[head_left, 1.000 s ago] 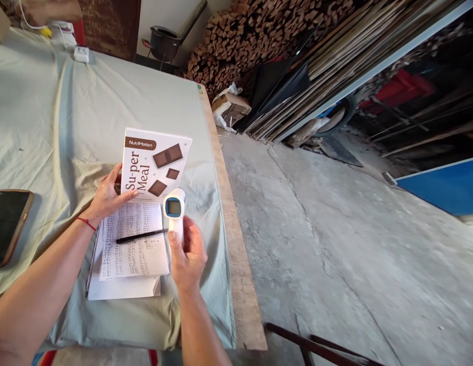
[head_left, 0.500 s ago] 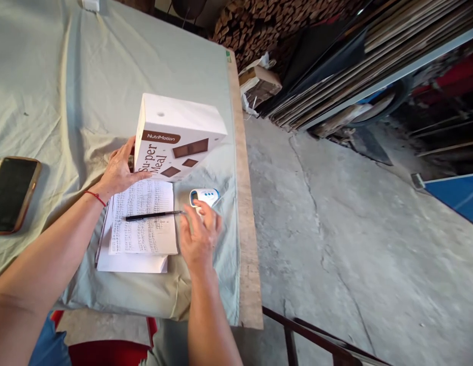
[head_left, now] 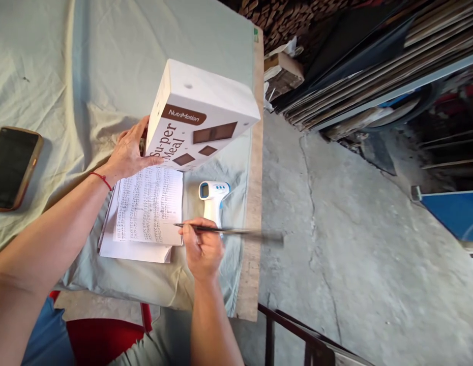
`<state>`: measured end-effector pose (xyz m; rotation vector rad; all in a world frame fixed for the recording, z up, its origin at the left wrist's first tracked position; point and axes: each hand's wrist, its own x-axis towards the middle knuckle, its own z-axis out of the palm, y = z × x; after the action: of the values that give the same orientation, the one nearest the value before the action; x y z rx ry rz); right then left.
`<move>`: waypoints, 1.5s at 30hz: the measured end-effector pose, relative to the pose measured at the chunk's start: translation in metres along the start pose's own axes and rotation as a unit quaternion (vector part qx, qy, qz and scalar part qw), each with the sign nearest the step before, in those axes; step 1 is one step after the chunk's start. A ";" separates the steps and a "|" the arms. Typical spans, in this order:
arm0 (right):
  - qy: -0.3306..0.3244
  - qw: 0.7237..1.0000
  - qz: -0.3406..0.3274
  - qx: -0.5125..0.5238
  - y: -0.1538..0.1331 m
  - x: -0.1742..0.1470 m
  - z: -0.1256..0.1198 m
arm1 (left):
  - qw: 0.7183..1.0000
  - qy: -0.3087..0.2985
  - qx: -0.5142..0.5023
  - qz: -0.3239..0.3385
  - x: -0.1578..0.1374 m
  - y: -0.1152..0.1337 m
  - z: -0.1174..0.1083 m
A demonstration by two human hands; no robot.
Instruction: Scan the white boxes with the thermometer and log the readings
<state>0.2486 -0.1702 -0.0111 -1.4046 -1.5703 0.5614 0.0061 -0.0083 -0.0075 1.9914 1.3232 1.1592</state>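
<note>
My left hand (head_left: 129, 151) grips the lower left edge of a white "NutriMotion Su-per Meal" box (head_left: 217, 107), thumb on the front and fingers round the side. The box leans back at the top of a notebook (head_left: 145, 213) whose page is covered in handwriting. In my right hand (head_left: 203, 248), a black pen (head_left: 232, 232) is pinched between thumb and fingers, its tip by the page's right edge and its far end blurred. A white and blue infrared thermometer (head_left: 216, 190) lies just beyond that hand, which partly covers its handle.
A smartphone (head_left: 13, 168) lies at the left on the cloth-covered table (head_left: 118, 56). The table's bare wooden edge (head_left: 252, 254) runs down the right, with concrete floor (head_left: 354, 229) beyond. A red chair (head_left: 102, 335) is below.
My right hand has picked up the pen from the notebook and turned it so its tip points left. My left hand keeps its hold on the box. The view has shifted slightly.
</note>
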 end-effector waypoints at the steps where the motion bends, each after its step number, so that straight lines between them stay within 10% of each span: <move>1: 0.010 0.999 0.029 0.032 -0.003 -0.004 0.003 | 1.000 -0.001 0.001 -0.001 0.000 0.000 0.000; 45: -0.024 0.999 -0.004 -0.035 -0.004 -0.004 0.019 | 1.000 -0.002 -0.024 -0.002 0.001 0.005 0.000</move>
<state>0.2294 -0.1703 -0.0179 -1.4473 -1.6472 0.5438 0.0087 -0.0091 -0.0030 1.9558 1.2838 1.1734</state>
